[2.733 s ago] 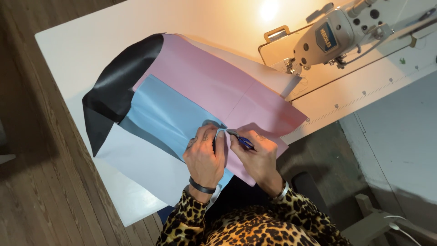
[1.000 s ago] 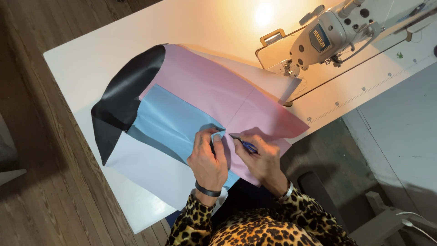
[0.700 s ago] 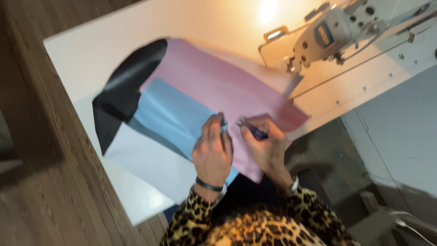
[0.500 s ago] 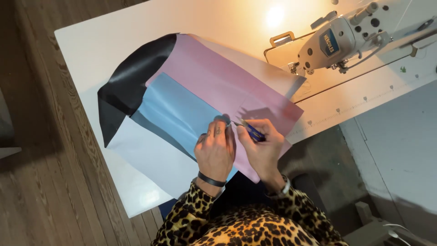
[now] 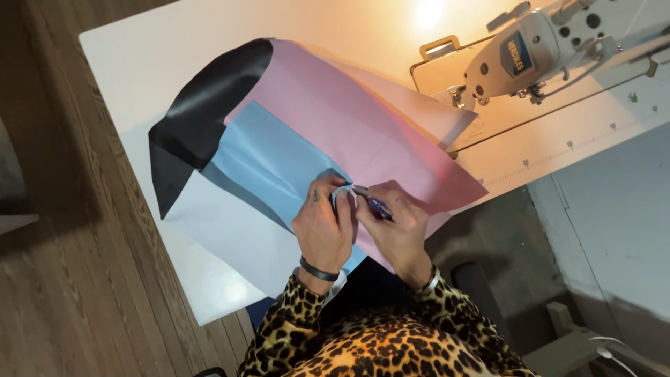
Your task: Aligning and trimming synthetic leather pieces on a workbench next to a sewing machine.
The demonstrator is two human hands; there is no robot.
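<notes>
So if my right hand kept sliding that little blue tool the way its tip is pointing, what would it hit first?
The right hand aims the small blue tool up and left. First in that line is the folded bit of light blue fabric pinched by the left hand, with its fingers right behind; depth is hard to judge.

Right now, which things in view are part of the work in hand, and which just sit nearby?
In use:
left hand, pinching the fabric's edge
right hand, holding a small blue-handled tool
sewn fabric panels in pink, light blue, white and black

Nearby, untouched:
sewing machine
lamp
white table
</notes>
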